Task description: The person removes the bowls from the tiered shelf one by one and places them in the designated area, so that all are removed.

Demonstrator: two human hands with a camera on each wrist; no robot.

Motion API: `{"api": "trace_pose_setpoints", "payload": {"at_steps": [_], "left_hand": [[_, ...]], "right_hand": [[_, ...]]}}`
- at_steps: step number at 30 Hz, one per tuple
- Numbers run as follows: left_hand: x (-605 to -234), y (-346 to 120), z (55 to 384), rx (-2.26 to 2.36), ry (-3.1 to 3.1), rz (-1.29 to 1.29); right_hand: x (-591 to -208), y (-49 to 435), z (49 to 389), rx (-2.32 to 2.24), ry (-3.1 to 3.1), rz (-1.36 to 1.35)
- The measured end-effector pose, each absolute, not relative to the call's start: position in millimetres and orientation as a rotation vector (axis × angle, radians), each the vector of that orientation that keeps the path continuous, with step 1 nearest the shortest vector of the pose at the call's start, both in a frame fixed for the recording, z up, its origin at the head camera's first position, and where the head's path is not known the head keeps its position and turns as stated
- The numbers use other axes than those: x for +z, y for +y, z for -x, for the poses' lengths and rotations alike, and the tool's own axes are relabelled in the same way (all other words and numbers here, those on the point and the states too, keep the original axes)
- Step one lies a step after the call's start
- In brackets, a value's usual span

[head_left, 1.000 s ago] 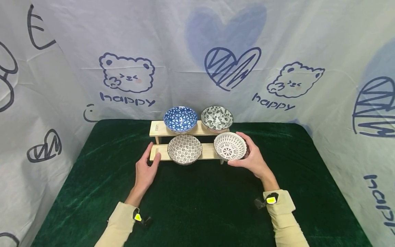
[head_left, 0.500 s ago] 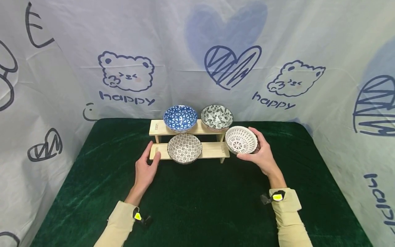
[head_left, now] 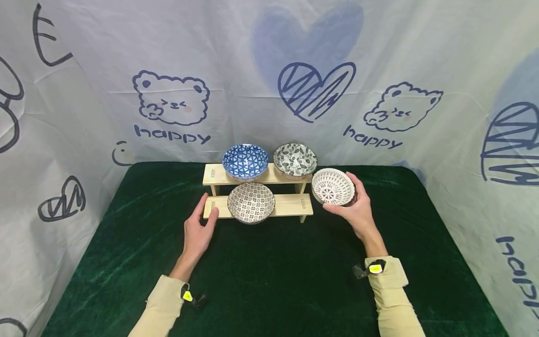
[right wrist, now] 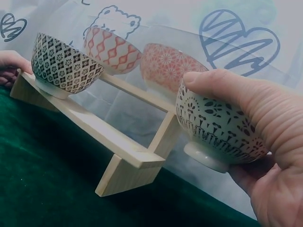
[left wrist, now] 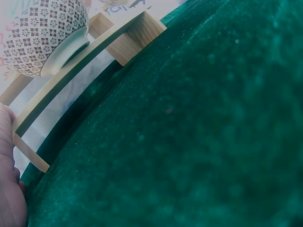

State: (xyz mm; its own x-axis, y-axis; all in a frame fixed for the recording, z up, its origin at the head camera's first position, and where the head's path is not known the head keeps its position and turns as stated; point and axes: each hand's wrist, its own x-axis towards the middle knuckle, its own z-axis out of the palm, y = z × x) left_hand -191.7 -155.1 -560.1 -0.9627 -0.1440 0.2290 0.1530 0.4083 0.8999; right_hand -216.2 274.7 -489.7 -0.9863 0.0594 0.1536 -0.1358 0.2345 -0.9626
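Note:
My right hand (head_left: 358, 213) grips a small white bowl (head_left: 332, 187) with a dark dashed pattern, thumb at the near rim and fingers round its far right side. In the right wrist view this bowl (right wrist: 218, 127) is off the wooden shelf, just beyond its right end. My left hand (head_left: 199, 231) holds the left end of the two-tier wooden stand (head_left: 288, 205), thumb at the front edge. A brown-and-white patterned bowl (head_left: 251, 202) sits on the lower tier. On the upper tier stand a blue patterned bowl (head_left: 245, 161) and a leaf-patterned bowl (head_left: 295, 160).
Dark green cloth (head_left: 269, 276) covers the table. White printed curtains (head_left: 240, 112) rise behind it and at both sides, close behind the upper tier. The lower tier's right part is bare wood.
My right hand has lifted the white dashed bowl off the lower tier's right end and moved it right and slightly back. My left hand stays at the stand.

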Motion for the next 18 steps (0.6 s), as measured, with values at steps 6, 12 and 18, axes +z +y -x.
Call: {"api": "trace_pose_setpoints", "payload": {"at_steps": [6,12,18], "left_hand": [[-558.9,-155.2,191.0,-1.581,-2.395,0.013],[-558.9,-155.3,191.1,-1.576,-2.400,0.019],[-559.3,-155.7,190.4,-1.575,-2.399,0.017]], "right_hand": [[-494.2,274.5,217.9,1.872,-2.289,-0.048],[-501.9,276.9,220.4,1.863,-2.263,0.049],[-513.3,280.1,223.9,1.840,-2.272,0.130]]}}
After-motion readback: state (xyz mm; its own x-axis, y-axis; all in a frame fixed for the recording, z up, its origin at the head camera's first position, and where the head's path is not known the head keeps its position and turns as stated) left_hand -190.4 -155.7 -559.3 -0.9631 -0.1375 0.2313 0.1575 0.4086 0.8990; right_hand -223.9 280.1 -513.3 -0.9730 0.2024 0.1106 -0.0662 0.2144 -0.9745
